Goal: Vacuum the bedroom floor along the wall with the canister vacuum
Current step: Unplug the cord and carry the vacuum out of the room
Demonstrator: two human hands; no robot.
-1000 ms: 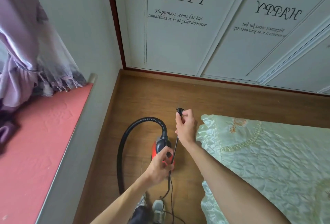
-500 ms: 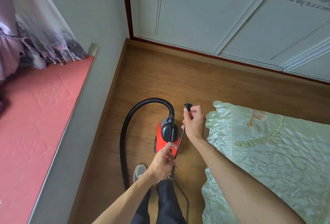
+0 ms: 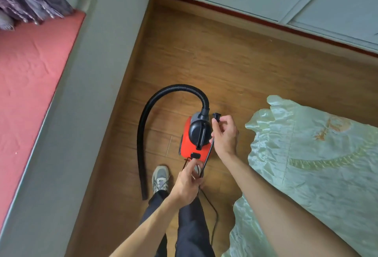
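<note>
Now left hand (image 3: pixel 187 183) and right hand (image 3: pixel 224 134) grip the cord (image 3: pixel 207 157) beside canister vacuum (image 3: pixel 187 143)

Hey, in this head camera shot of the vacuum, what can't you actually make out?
Head view, where the black power cord joins the red canister vacuum: covered by the left hand.
Head view, prongs of the black plug pinched by the right hand: too small.
Head view, floor beneath the pale green satin bedspread: covered.
Any wall socket: outside the frame.

The cord (image 3: pixel 208 154) (plug (image 3: pixel 216 116) uppermost) stretches from left hand (image 3: pixel 187 183) to right hand (image 3: pixel 224 136).
</note>
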